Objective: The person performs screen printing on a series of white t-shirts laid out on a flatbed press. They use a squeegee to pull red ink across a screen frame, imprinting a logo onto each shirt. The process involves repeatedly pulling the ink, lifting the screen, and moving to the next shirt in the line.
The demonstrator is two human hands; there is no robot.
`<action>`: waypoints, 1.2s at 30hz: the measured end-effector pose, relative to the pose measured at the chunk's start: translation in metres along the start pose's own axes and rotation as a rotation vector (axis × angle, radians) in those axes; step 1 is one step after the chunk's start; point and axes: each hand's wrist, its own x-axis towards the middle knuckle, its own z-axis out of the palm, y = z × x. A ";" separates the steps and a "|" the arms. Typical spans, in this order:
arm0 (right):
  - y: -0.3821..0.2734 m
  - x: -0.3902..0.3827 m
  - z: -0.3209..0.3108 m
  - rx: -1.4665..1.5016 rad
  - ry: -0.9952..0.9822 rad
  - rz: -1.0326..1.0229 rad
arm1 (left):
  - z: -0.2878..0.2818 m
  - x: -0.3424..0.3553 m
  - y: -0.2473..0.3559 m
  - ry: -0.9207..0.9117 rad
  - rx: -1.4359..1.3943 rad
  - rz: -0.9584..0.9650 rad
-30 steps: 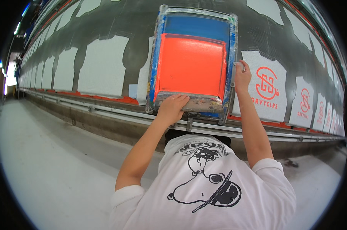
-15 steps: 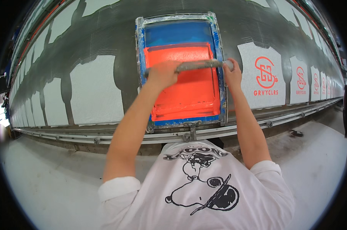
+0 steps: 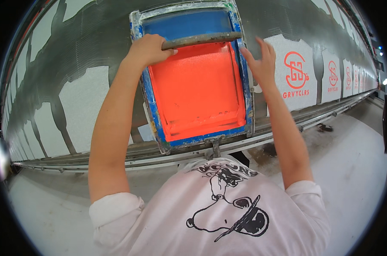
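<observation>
Orange ink coats a blue-framed screen [image 3: 193, 85] lying on the long grey tabletop [image 3: 82, 51].
White panels [image 3: 80, 111] line the tabletop, those to the right printed with orange logos. A squeegee [image 3: 200, 40] lies across the screen's far end; the left hand [image 3: 147, 49] is clenched around it, the right hand [image 3: 260, 64] released, fingers spread at the frame's right edge.

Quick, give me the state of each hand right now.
Left hand: closed on the squeegee.
Right hand: open, fingers spread at the screen frame edge, holding nothing.
</observation>
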 end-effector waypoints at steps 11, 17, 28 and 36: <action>-0.052 0.046 0.027 -0.236 -0.502 -0.254 | 0.036 -0.020 0.013 0.241 0.079 -0.067; -0.046 -0.044 -0.013 -0.152 -0.469 -0.297 | 0.088 -0.103 0.049 0.206 -0.037 -0.113; -0.068 -0.170 -0.088 -0.051 -0.485 -0.295 | 0.166 -0.221 0.084 0.273 -0.074 0.000; -0.055 -0.044 -0.041 -0.126 -0.473 -0.328 | 0.075 -0.113 0.046 0.133 0.039 -0.018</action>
